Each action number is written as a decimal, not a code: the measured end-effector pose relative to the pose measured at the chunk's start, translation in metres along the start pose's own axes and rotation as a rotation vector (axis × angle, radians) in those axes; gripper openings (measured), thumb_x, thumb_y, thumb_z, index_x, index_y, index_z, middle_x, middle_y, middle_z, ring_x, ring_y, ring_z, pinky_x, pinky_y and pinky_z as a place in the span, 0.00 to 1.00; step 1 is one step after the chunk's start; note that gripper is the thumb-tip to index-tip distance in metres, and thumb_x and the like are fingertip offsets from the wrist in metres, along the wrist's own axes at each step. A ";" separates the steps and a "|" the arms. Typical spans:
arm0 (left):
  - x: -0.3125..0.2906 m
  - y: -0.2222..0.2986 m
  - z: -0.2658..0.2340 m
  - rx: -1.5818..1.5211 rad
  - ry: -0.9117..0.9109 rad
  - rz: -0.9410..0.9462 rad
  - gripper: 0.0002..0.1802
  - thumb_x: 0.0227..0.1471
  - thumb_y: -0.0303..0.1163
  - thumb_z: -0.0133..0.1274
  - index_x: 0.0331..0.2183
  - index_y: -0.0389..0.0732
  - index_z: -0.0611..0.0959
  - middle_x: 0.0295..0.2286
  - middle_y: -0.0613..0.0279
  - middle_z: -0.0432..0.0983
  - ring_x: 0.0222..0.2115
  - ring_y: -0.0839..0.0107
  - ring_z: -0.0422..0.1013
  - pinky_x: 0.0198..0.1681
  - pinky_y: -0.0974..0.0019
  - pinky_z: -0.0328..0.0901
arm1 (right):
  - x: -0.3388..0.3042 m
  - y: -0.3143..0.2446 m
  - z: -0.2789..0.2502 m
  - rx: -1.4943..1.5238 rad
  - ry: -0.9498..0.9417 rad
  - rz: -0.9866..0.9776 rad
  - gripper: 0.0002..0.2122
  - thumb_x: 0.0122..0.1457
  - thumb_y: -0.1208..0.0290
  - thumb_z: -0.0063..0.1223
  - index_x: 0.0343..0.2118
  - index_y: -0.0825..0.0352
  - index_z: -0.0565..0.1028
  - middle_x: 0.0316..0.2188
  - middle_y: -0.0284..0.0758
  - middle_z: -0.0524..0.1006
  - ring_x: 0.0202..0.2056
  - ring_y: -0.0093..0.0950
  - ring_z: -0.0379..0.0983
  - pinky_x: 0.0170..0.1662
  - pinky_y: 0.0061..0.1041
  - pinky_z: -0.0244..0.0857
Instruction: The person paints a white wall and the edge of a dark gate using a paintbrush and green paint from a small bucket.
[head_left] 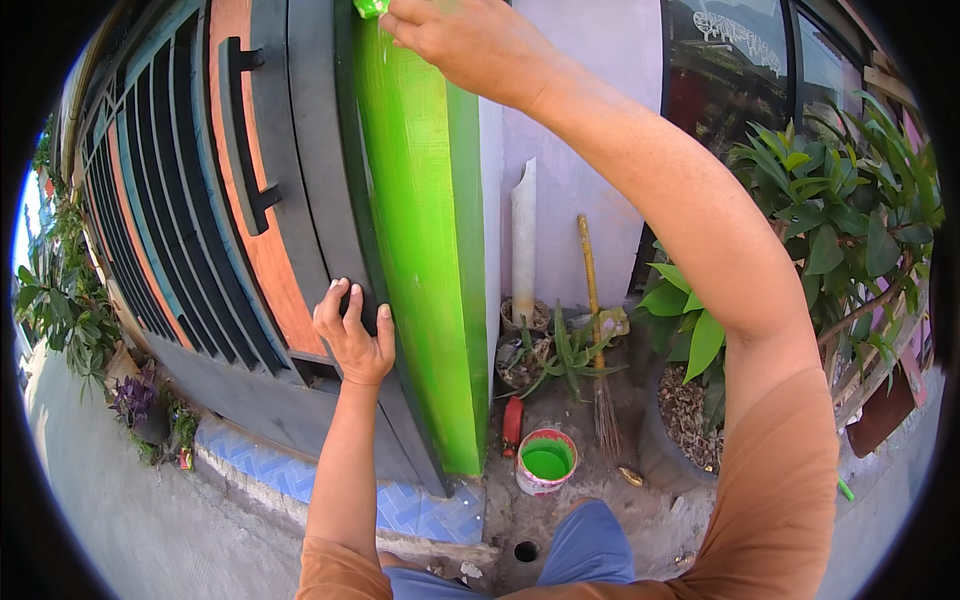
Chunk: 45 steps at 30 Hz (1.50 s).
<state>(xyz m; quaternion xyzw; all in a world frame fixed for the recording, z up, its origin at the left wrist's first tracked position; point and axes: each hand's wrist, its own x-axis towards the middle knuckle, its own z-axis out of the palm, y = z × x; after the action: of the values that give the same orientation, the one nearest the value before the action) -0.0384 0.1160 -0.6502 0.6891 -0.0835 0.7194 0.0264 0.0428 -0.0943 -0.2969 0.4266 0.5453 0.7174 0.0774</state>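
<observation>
Green-painted pillar stands upright between dark gate frame and pale wall, wet sheen top to base. Right hand at its top, fingers closed on a green tool, mostly cut off. Left hand braces flat on the frame, fingers spread. Paint bucket sits near the pillar's foot; broom and potted plants crowd the right.
</observation>
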 end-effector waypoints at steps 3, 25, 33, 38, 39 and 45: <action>-0.003 0.001 0.000 0.011 -0.007 -0.020 0.27 0.56 0.31 0.58 0.56 0.34 0.72 0.57 0.44 0.65 0.57 0.46 0.62 0.60 0.47 0.57 | 0.032 0.037 0.010 0.003 0.085 0.008 0.05 0.57 0.77 0.52 0.33 0.70 0.78 0.36 0.38 0.76 0.41 0.37 0.76 0.41 0.34 0.75; -0.001 -0.003 -0.005 0.051 -0.018 -0.007 0.25 0.58 0.32 0.57 0.54 0.33 0.72 0.56 0.42 0.64 0.57 0.46 0.62 0.60 0.47 0.57 | 0.004 0.006 -0.013 -0.138 0.001 0.090 0.08 0.51 0.77 0.57 0.35 0.68 0.80 0.37 0.30 0.74 0.41 0.26 0.74 0.38 0.22 0.77; -0.004 -0.001 0.000 0.034 -0.032 -0.022 0.26 0.59 0.32 0.56 0.56 0.33 0.72 0.57 0.42 0.62 0.58 0.47 0.60 0.62 0.47 0.56 | 0.070 0.073 0.055 -0.057 0.126 0.136 0.06 0.56 0.79 0.48 0.29 0.70 0.78 0.37 0.41 0.76 0.41 0.40 0.77 0.43 0.38 0.76; -0.004 0.000 0.008 0.002 0.021 -0.031 0.26 0.58 0.35 0.57 0.54 0.34 0.73 0.56 0.43 0.65 0.56 0.47 0.62 0.59 0.46 0.55 | 0.051 0.031 0.071 0.030 0.152 0.061 0.05 0.55 0.78 0.51 0.29 0.68 0.80 0.36 0.43 0.78 0.40 0.43 0.79 0.42 0.40 0.75; -0.004 0.000 0.008 0.003 0.023 -0.028 0.26 0.58 0.34 0.57 0.54 0.34 0.73 0.56 0.43 0.64 0.56 0.48 0.62 0.60 0.46 0.55 | 0.042 0.019 0.067 0.086 0.194 0.027 0.05 0.56 0.76 0.52 0.29 0.68 0.80 0.35 0.46 0.80 0.38 0.45 0.80 0.41 0.42 0.75; -0.005 -0.006 0.002 0.040 0.008 -0.016 0.26 0.59 0.34 0.57 0.55 0.34 0.72 0.57 0.43 0.63 0.57 0.48 0.61 0.61 0.48 0.55 | 0.009 -0.048 0.025 0.042 -0.246 0.066 0.06 0.55 0.76 0.56 0.31 0.62 0.85 0.42 0.27 0.78 0.45 0.30 0.76 0.41 0.30 0.79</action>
<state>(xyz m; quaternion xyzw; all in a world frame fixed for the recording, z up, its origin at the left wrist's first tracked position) -0.0349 0.1216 -0.6550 0.6874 -0.0635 0.7233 0.0188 0.0373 -0.0526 -0.3317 0.5307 0.5323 0.6502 0.1108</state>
